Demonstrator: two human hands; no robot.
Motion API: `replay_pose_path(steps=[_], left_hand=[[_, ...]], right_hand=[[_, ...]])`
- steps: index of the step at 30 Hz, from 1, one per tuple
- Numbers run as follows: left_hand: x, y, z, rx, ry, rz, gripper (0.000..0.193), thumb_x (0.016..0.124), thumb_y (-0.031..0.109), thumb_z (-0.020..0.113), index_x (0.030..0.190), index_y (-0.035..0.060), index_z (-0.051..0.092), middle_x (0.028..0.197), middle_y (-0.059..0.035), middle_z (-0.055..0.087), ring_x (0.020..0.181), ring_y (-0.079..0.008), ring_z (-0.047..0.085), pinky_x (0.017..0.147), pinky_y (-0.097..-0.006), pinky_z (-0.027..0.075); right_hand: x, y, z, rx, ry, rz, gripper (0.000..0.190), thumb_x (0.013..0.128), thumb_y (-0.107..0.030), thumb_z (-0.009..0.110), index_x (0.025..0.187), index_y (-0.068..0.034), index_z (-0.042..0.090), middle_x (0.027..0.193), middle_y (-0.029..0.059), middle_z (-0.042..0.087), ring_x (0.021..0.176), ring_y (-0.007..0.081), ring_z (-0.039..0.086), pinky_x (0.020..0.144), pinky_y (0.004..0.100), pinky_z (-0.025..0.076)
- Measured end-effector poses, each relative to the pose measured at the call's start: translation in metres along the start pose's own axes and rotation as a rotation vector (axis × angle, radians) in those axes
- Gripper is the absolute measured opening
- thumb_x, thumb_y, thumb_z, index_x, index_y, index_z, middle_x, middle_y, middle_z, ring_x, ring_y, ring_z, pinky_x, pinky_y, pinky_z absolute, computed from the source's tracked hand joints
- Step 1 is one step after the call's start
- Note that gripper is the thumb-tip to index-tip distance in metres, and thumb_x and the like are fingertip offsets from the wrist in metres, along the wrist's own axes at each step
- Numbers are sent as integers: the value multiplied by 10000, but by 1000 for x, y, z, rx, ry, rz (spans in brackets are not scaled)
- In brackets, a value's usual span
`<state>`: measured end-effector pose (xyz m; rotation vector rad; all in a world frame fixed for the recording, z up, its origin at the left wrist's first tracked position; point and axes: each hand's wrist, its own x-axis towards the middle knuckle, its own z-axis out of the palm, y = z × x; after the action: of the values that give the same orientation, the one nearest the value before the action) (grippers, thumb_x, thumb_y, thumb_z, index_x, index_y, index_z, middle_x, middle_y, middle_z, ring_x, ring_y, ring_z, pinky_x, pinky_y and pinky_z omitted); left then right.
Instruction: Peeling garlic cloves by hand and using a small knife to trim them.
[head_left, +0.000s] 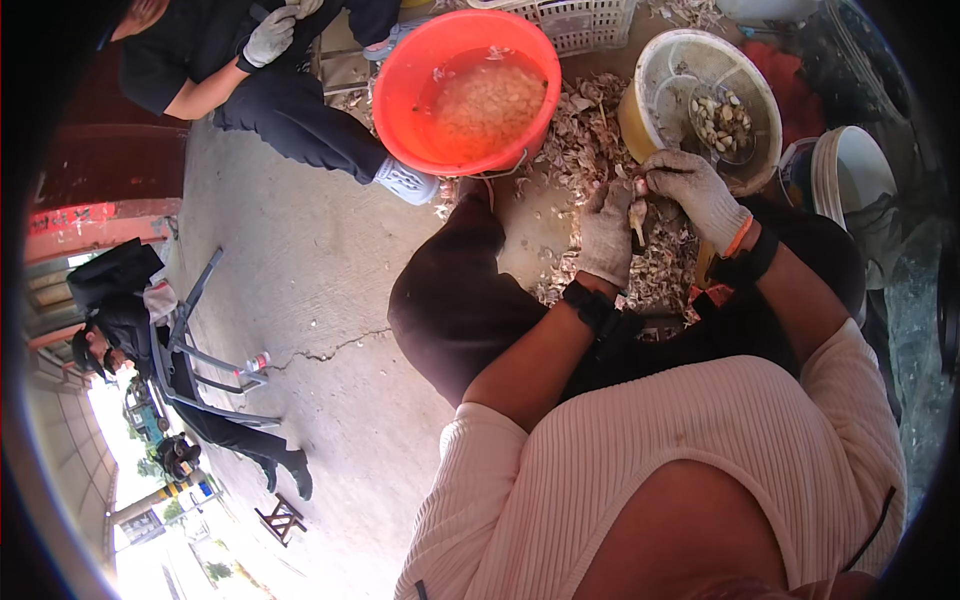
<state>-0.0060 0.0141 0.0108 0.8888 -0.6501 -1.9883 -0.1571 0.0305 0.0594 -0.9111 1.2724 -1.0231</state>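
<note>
Both my hands wear pale knit work gloves and meet in front of my knees. My left hand (606, 232) grips a garlic bulb (637, 215) with a dry stem, beside its thumb. Fingers of my right hand (694, 191) pinch the pinkish top of the same garlic. A small dark piece shows below the bulb; I cannot tell what it is. Just beyond my right hand stands a yellow bucket (632, 126) topped by a pale mesh strainer (675, 64). Inside it rests a round wire skimmer holding garlic cloves (724, 127).
Garlic skins (581, 131) litter the concrete floor (300, 277). A red basin (390, 97) holds pale cloves in water. Behind it is a white plastic crate (592, 30); white buckets (862, 165) stand right. A gloved person (270, 37) sits opposite; another person (142, 337) sits on a chair, left.
</note>
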Motion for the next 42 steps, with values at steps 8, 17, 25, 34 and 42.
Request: replay_pose_path(steps=[8, 17, 25, 34, 42], left_hand=[[-1, 12, -1, -90, 0, -96, 214, 943, 301, 545, 954, 97, 610, 649, 2, 569, 491, -102, 514, 424, -216, 388], [-7, 19, 6, 95, -41, -93, 243, 940, 318, 539, 946, 82, 598, 661, -26, 596, 502, -126, 543, 442, -246, 425], [0, 10, -1, 99, -42, -52, 254, 937, 291, 530, 953, 41, 573, 692, -73, 608, 538, -188, 592, 494, -297, 490], [5, 2, -11, 72, 98, -19, 176, 922, 144, 539, 1020, -1, 562, 886, -104, 642, 661, -201, 632, 577, -324, 530], [-2, 20, 3, 233, 11, -58, 193, 904, 113, 569, 1046, -17, 583, 878, -81, 641, 615, -140, 594, 532, -249, 478]], right_hand=[[-9, -19, 8, -186, -44, -17, 183, 894, -140, 574, 997, 1, 626, 767, 22, 590, 628, 69, 559, 542, 224, 444], [-9, -22, 10, -238, 55, 26, 260, 893, -189, 593, 1035, 27, 619, 899, 40, 600, 795, 94, 549, 714, 258, 456], [-1, -8, 2, -410, 7, -347, 213, 911, -167, 573, 1011, 17, 614, 833, 26, 579, 719, 94, 544, 628, 245, 459], [-6, -28, -10, -79, -34, -21, 221, 890, -129, 600, 1083, -23, 609, 811, 57, 629, 587, 123, 555, 492, 238, 444], [-5, -13, -5, -910, 24, -581, 293, 764, -28, 642, 1054, -66, 625, 874, 128, 648, 856, 319, 629, 743, 400, 493]])
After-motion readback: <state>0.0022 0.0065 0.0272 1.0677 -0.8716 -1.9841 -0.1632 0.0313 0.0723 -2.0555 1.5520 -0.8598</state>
